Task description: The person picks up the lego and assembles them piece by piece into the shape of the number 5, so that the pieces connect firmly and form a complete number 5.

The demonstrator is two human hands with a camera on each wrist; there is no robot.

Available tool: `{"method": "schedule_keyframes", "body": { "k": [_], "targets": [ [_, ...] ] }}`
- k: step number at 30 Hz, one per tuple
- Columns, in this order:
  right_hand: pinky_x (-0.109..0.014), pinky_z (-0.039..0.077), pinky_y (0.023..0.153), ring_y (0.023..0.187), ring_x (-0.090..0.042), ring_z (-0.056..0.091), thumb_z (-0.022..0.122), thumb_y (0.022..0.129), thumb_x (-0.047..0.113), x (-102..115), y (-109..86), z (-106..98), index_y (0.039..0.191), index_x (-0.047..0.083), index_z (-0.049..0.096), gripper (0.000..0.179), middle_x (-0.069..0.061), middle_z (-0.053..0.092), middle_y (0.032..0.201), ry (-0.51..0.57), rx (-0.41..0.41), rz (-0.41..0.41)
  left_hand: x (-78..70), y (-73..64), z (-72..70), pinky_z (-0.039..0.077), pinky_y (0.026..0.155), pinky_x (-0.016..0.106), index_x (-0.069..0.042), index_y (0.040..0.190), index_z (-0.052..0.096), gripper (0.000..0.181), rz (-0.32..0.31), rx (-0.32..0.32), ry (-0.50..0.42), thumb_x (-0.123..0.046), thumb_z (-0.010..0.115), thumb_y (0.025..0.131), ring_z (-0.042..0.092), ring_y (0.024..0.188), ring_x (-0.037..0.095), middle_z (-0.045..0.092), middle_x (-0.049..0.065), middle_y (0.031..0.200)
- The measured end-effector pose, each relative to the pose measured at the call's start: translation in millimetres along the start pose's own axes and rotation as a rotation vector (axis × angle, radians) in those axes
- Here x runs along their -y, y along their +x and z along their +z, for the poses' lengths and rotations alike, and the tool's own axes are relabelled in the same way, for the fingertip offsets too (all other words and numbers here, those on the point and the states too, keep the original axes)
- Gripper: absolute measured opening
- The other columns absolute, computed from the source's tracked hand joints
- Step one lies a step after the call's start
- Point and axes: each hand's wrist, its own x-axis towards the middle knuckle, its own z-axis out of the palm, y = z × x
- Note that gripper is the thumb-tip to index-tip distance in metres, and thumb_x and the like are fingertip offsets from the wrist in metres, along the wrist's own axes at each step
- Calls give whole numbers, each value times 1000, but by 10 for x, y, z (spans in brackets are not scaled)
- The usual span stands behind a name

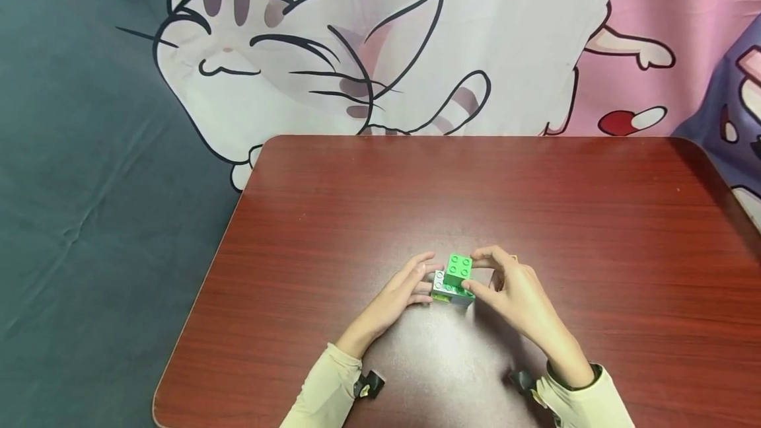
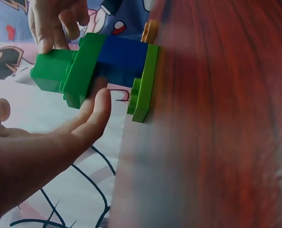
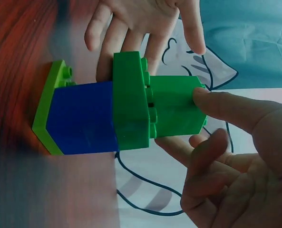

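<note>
A stack of toy building blocks stands on the table. Its base is a thin lime-green plate (image 2: 148,90), with a blue block (image 3: 82,118) on top of that. Across the blue block lies a longer green block (image 3: 131,102), studs up, jutting out past it on one side. At the very top is a bright green square block (image 1: 458,268). My right hand (image 1: 523,296) pinches this top block between thumb and fingers. On the stack's other side my left hand (image 1: 392,292) has its fingers extended, fingertips right at the blue block and under the overhang.
A small orange piece (image 2: 150,31) is on the table behind the stack, mostly hidden by my right hand in the head view. The reddish-brown table (image 1: 368,197) ends at a cartoon-cat cloth (image 1: 321,32) hanging behind it. Each wrist wears a small black camera.
</note>
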Motion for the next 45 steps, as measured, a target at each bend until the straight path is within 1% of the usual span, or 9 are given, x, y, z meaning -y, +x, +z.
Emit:
{"method": "schedule_keyframes", "body": {
  "k": [2,6,11,19,24,33,38,42,45],
  "targets": [
    [-25,33,57,44,-1,39,74,65,17,2,-13,12,98,11,55,39,1,64,86,-6,-3,-5,21,-3,5,34,85,52,-7,135,18,45,-4,-19,-24,-26,25,95,44,103,42,32,25,129],
    [-20,32,45,43,-1,36,74,66,21,2,-27,34,98,13,56,38,4,63,87,-29,-4,-19,51,-11,15,35,81,55,-15,137,16,44,27,-35,-30,-24,27,95,47,98,44,34,24,128],
    [-19,32,45,44,-2,34,73,67,25,7,-5,50,98,15,56,37,5,62,88,-49,-12,-35,58,4,20,37,77,56,-24,137,18,45,72,-65,-19,-20,31,95,51,95,42,40,19,125],
    [-18,31,44,45,-2,34,73,67,23,12,9,88,98,16,57,36,4,62,88,-14,-13,-99,79,13,33,38,76,55,-25,136,20,47,58,-107,-45,-15,35,93,49,92,46,43,19,122],
    [-16,28,34,39,0,33,72,68,26,-3,-3,125,98,16,58,35,2,63,88,44,45,-79,57,15,52,40,75,54,-28,136,19,51,67,-106,-2,-11,37,92,50,90,45,46,17,120],
    [-16,28,34,39,2,33,72,68,26,4,-2,141,99,15,58,36,2,63,87,51,47,-85,58,-6,70,41,74,53,-34,136,16,54,76,-136,20,-15,41,91,49,90,45,49,16,117],
    [-16,28,34,39,2,34,72,68,27,10,14,153,99,16,59,35,2,63,85,49,40,-88,70,-6,99,43,71,52,-24,135,27,47,138,-164,81,-14,42,91,52,92,38,49,17,117],
    [-13,27,35,40,1,34,73,66,26,-13,22,148,96,17,60,33,4,62,79,55,23,-107,72,7,110,43,68,53,-9,129,40,38,174,-152,106,-12,41,91,52,87,42,47,15,120],
    [-12,27,36,40,1,34,73,66,26,-40,28,141,94,18,62,32,6,61,74,59,11,-128,72,21,110,44,65,52,-4,125,43,35,193,-138,120,-11,40,91,52,81,45,48,14,119]
  ]
}}
